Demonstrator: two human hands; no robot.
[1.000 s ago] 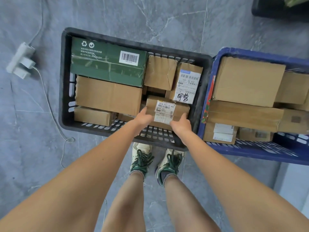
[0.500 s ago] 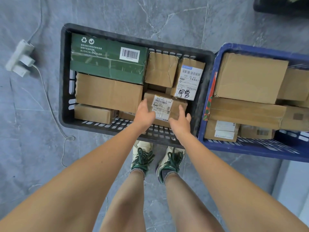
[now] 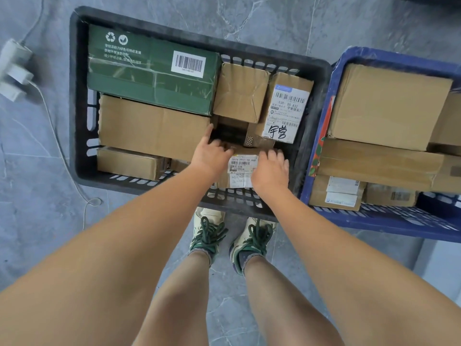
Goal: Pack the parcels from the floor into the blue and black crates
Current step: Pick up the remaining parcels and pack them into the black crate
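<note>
The black crate lies on the floor in front of my feet, filled with a green box, a large brown box and several smaller cartons. A small labelled parcel sits low against the crate's near wall, right of centre. My left hand lies on its left top edge, with fingers reaching into the dark gap behind it. My right hand covers its right end, with fingers curled over the far edge. The blue crate stands touching on the right, packed with brown cartons.
A white power strip with a cable lies on the grey tiled floor left of the black crate. My shoes stand just before the crate's near wall. A tall labelled carton stands behind the parcel.
The small labelled parcel has gone down and toward the crate's near wall. My hands shifted from its sides onto its top. The view has moved closer to the crates.
</note>
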